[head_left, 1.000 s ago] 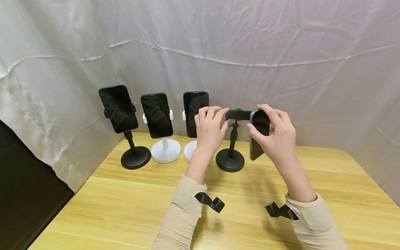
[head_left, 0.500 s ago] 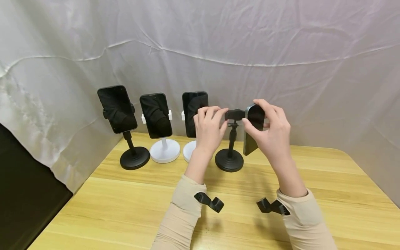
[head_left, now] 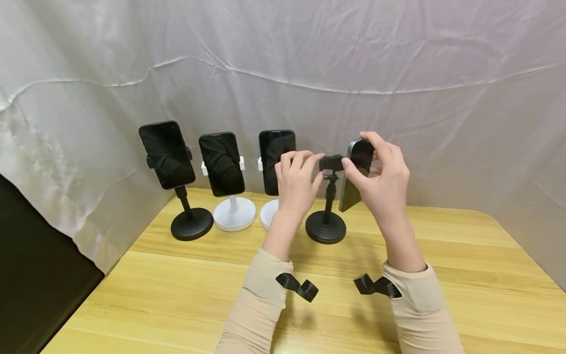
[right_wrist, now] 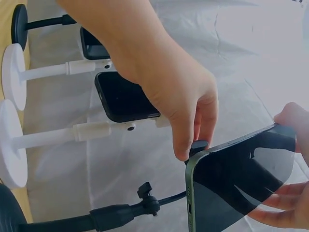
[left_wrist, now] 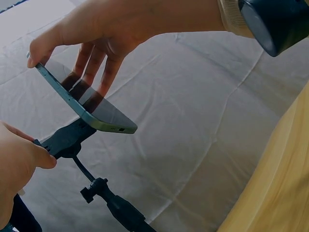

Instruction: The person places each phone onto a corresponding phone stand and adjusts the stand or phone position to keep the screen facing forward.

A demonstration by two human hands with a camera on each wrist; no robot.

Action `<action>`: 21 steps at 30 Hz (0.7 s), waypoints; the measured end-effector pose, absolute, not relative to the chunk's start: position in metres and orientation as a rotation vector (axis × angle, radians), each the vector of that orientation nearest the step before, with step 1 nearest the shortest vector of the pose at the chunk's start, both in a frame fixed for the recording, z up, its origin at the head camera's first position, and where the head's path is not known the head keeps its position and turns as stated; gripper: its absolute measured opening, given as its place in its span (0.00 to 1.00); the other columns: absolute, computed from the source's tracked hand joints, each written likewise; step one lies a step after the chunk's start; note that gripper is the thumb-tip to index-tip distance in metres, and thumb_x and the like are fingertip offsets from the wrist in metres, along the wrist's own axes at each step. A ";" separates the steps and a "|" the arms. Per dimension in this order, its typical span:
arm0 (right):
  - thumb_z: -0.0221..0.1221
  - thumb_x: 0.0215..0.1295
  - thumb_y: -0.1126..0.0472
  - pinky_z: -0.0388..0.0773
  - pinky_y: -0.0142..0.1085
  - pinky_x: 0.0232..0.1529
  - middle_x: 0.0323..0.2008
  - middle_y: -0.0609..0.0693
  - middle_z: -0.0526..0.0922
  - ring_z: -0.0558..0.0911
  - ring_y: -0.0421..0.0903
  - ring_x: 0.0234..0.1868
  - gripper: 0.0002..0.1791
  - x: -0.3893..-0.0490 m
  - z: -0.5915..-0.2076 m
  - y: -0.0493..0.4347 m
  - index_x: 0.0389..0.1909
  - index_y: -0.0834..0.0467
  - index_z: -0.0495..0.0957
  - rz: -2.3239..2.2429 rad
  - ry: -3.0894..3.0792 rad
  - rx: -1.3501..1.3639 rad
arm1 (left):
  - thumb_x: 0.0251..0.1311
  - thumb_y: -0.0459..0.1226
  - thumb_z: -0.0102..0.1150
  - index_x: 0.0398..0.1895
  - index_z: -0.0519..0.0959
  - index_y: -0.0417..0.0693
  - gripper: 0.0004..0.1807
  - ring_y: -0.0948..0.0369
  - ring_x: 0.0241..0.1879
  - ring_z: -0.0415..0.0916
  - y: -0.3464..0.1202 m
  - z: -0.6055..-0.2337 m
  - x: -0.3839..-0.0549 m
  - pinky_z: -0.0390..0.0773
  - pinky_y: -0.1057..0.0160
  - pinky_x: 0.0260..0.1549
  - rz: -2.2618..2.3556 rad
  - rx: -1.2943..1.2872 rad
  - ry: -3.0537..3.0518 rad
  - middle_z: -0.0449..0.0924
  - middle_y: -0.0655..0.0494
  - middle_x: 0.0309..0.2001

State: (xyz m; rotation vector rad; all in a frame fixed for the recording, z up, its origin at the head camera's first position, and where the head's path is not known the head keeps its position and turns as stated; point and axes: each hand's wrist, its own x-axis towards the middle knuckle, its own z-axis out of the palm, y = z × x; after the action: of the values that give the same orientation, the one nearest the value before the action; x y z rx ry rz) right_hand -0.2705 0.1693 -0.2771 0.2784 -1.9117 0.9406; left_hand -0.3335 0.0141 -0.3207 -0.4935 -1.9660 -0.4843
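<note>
My left hand (head_left: 295, 184) pinches the left end of the black clamp (head_left: 332, 162) on a phone stand (head_left: 325, 227) with a round black base. To its right, my right hand (head_left: 383, 172) grips a dark-screened smartphone (head_left: 360, 155) by its edges, thumb on the near side and fingers on the far side. The smartphone is tilted, turned partly side-on in the head view. In the left wrist view, the lower part of the phone (left_wrist: 79, 99) overlaps the free end of the clamp (left_wrist: 67, 139). The right wrist view has the phone (right_wrist: 236, 174) hiding most of the clamp.
Left of the hands stand a black phone stand (head_left: 191, 223) and two white ones, the nearer white base (head_left: 234, 214) beside it. Each bears a phone, such as the upright one (head_left: 222, 164). A grey curtain (head_left: 398, 59) hangs behind the wooden table (head_left: 177, 295).
My right hand has moved left and slightly up with the smartphone, bringing it closer to the clamp. My left hand has stayed at the clamp's left end.
</note>
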 end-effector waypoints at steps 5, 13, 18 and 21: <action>0.68 0.55 0.53 0.73 0.16 0.37 0.48 0.58 0.78 0.77 0.46 0.43 0.27 -0.273 -0.276 0.167 0.58 0.46 0.78 0.997 -1.891 0.282 | 0.58 0.44 0.67 0.50 0.83 0.58 0.16 0.57 0.52 0.65 0.014 -0.321 -0.333 0.66 0.56 0.47 -0.498 -0.496 -1.963 0.79 0.59 0.50; 0.68 0.55 0.53 0.80 0.26 0.40 0.51 0.54 0.79 0.76 0.44 0.44 0.27 -0.278 -0.274 0.161 0.58 0.43 0.77 1.030 -1.879 0.284 | 0.59 0.44 0.66 0.51 0.83 0.59 0.16 0.57 0.52 0.65 0.014 -0.321 -0.334 0.66 0.56 0.48 -0.493 -0.496 -1.970 0.79 0.60 0.50; 0.68 0.55 0.53 0.82 0.30 0.40 0.50 0.54 0.79 0.76 0.45 0.44 0.27 -0.280 -0.274 0.158 0.59 0.44 0.77 1.025 -1.862 0.287 | 0.59 0.45 0.66 0.50 0.83 0.59 0.15 0.57 0.52 0.66 0.014 -0.322 -0.334 0.66 0.56 0.48 -0.479 -0.492 -1.963 0.79 0.60 0.49; 0.68 0.55 0.54 0.82 0.32 0.41 0.50 0.54 0.79 0.76 0.44 0.44 0.27 -0.280 -0.272 0.157 0.59 0.45 0.77 1.027 -1.843 0.292 | 0.59 0.45 0.65 0.50 0.83 0.59 0.15 0.57 0.52 0.66 0.014 -0.321 -0.334 0.66 0.56 0.48 -0.472 -0.492 -1.949 0.79 0.60 0.49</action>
State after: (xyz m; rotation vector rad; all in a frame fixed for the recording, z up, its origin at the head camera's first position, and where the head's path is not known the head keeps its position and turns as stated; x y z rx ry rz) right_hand -0.2804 0.1568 -0.2724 0.2924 -1.8432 1.0270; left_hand -0.3340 0.0142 -0.3214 -0.4924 -1.9490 -0.4717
